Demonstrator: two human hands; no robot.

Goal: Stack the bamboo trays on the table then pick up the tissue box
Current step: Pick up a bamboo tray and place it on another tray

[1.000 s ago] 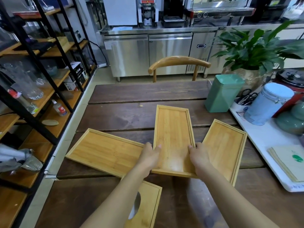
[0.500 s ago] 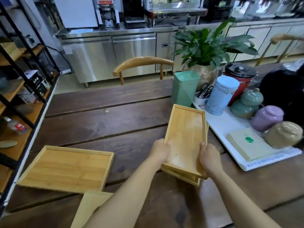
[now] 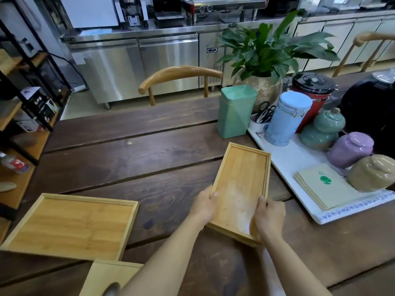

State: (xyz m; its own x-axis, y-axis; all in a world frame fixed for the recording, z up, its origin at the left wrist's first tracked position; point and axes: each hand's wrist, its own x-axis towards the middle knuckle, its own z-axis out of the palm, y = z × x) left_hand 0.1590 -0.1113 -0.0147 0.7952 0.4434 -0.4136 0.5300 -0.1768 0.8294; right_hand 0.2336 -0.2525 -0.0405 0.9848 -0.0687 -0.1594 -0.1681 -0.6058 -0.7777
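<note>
Two narrow bamboo trays lie stacked (image 3: 241,184) on the dark wooden table (image 3: 132,159), right of centre. My left hand (image 3: 204,205) grips the stack's left near edge and my right hand (image 3: 269,216) grips its right near corner. A larger bamboo tray (image 3: 70,225) lies flat at the left, apart from the stack. The bamboo tissue box (image 3: 104,278) sits at the near edge, partly behind my left forearm; only its top with the slot shows.
A white tray (image 3: 299,159) at the right holds jars, a blue canister (image 3: 286,118) and paper napkins (image 3: 324,184). A green bin (image 3: 235,110) and a potted plant (image 3: 265,52) stand behind. A chair (image 3: 179,77) is at the far side; shelves (image 3: 19,116) stand left.
The middle tray has been carried right and set on the right-hand tray, forming a stack. Both hands went with it and still hold it. The view has swung right.
</note>
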